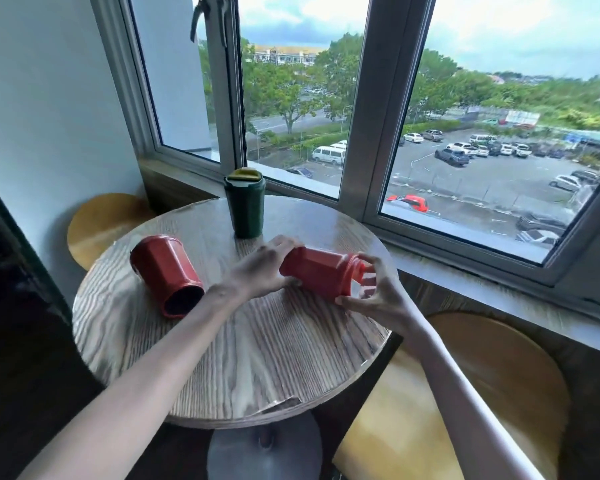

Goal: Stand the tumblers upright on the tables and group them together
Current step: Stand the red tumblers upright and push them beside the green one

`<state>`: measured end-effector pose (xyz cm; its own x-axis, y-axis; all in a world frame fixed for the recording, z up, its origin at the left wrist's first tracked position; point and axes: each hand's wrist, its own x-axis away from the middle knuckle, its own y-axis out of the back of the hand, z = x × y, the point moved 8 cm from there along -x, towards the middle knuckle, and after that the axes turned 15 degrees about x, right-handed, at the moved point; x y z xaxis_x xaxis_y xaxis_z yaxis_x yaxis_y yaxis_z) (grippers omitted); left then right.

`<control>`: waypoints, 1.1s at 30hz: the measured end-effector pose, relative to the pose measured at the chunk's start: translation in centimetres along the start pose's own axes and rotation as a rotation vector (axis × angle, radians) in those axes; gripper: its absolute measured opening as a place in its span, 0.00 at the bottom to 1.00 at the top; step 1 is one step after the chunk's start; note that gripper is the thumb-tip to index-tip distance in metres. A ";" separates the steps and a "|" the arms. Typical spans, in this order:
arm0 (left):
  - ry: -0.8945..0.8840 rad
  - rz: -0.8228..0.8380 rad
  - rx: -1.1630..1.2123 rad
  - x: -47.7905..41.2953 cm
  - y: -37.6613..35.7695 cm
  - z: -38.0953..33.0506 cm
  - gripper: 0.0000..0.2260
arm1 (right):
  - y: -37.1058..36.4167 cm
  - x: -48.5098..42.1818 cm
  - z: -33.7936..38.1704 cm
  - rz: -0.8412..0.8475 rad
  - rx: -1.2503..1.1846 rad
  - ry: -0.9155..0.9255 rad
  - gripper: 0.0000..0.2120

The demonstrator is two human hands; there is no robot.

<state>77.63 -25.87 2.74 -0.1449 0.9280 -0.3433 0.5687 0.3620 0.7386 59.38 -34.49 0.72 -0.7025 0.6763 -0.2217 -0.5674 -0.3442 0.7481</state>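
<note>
Just front-right of the upright green tumbler [245, 202], the red tumbler [321, 273] lies sideways on the table [257, 358], its long axis running left-right, with the left hand [264, 268] wrapping its base and the right hand [374, 292] clasping its lid end.

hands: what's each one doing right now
Left hand: grips the base end of the right-hand red faceted tumbler, lying on its side.
Right hand: curled round that tumbler's lid end.

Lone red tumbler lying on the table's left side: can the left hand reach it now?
Probably yes, but not freely: the left hand grips the other red tumbler together with the right hand. The lone red tumbler lies just beside the left forearm, nothing between them.
</note>
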 end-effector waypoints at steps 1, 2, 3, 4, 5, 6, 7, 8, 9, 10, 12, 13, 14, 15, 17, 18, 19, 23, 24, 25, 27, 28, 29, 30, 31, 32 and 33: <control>-0.014 -0.014 0.006 0.0 0.1 -0.1 0.31 | 0.0 -0.1 0.1 -0.010 0.002 0.017 0.41; -0.026 -0.030 0.014 -0.1 0.2 -0.1 0.31 | 0.2 -0.3 0.3 -0.023 0.002 0.033 0.42; -0.023 -0.049 0.029 -0.1 0.3 -0.3 0.30 | 0.5 -0.6 0.5 -0.040 -0.006 0.045 0.43; -0.010 -0.076 0.057 -0.1 0.4 -0.2 0.29 | 0.9 -1.0 0.8 -0.060 -0.018 0.054 0.44; 0.007 -0.103 0.094 -0.1 0.4 -0.1 0.28 | 1.4 -1.4 1.2 -0.087 -0.027 0.065 0.44; 0.023 -0.128 0.140 -0.1 0.4 0.0 0.28 | 2.1 -1.8 1.7 -0.114 -0.036 0.074 0.44; 0.037 -0.145 0.184 -0.1 0.3 0.0 0.27 | 2.8 -2.2 2.2 -0.138 -0.054 0.080 0.45; 0.051 -0.158 0.230 -0.2 0.2 0.0 0.27 | 3.5 -2.6 2.8 -0.160 -0.080 0.087 0.46; 0.070 -0.166 0.283 -0.4 0.1 0.0 0.27 | 4.2 -3.0 3.3 -0.180 -0.101 0.098 0.46; 0.088 -0.174 0.340 -0.5 0.1 -0.2 0.27 | 4.8 -3.4 3.9 -0.204 -0.117 0.114 0.45; 0.109 -0.191 0.460 -0.8 -0.1 -0.6 0.27 | 5.8 -4.1 4.7 -0.247 -0.150 0.133 0.40; 0.114 -0.203 0.514 -0.8 -0.1 -0.8 0.27 | 6.1 -4.4 5.1 -0.256 -0.181 0.137 0.38; 0.121 -0.211 0.557 -0.9 -0.2 -0.9 0.28 | 6.2 -4.5 5.3 -0.253 -0.223 0.137 0.37; 0.130 -0.213 0.591 -1.0 -0.4 -0.9 0.29 | 6.1 -4.6 5.4 -0.242 -0.273 0.135 0.36; 0.165 -0.213 0.660 -0.9 -0.8 -0.6 0.29 | 5.8 -4.7 5.2 -0.217 -0.363 0.129 0.35; 0.180 -0.209 0.698 -0.8 -1.0 -0.6 0.29 | 5.6 -4.6 5.0 -0.203 -0.393 0.129 0.34; 0.193 -0.196 0.727 -0.7 -1.3 -0.5 0.28 | 5.4 -4.5 4.8 -0.188 -0.409 0.126 0.33; 0.233 -0.112 0.778 -0.2 -2.4 0.0 0.26 | 4.6 -4.2 3.5 -0.155 -0.438 0.092 0.31; 0.235 -0.105 0.772 -0.2 -2.4 0.0 0.26 | 4.5 -4.2 3.1 -0.160 -0.441 0.082 0.32; 0.243 -0.102 0.766 -0.1 -2.4 -0.1 0.27 | 4.4 -4.1 2.8 -0.161 -0.445 0.076 0.32; 0.249 -0.120 0.809 -0.3 -2.2 -0.1 0.25 | 4.0 -3.9 2.4 -0.150 -0.463 0.068 0.31; 0.245 -0.136 0.847 -0.4 -2.1 -0.2 0.22 | 3.7 -3.8 2.3 -0.135 -0.472 0.068 0.30; 0.242 -0.153 0.874 -0.5 -1.9 -0.2 0.21 | 3.4 -3.7 2.2 -0.118 -0.477 0.070 0.31; 0.233 -0.166 0.887 -0.6 -1.7 -0.3 0.21 | 3.1 -3.6 2.1 -0.101 -0.478 0.076 0.33; 0.221 -0.171 0.894 -0.6 -1.6 -0.4 0.21 | 2.9 -3.5 1.9 -0.089 -0.477 0.081 0.37; 0.213 -0.173 0.903 -0.6 -1.6 -0.3 0.22 | 2.8 -3.5 1.8 -0.081 -0.482 0.087 0.40; 0.212 -0.179 0.914 -0.5 -1.6 -0.3 0.21 | 2.7 -3.5 1.9 -0.073 -0.491 0.093 0.43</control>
<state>76.56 -26.90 1.85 -0.3833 0.8948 -0.2289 0.9236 0.3739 -0.0847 61.10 -36.55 4.68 -0.6762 0.6567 -0.3338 -0.7357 -0.5793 0.3508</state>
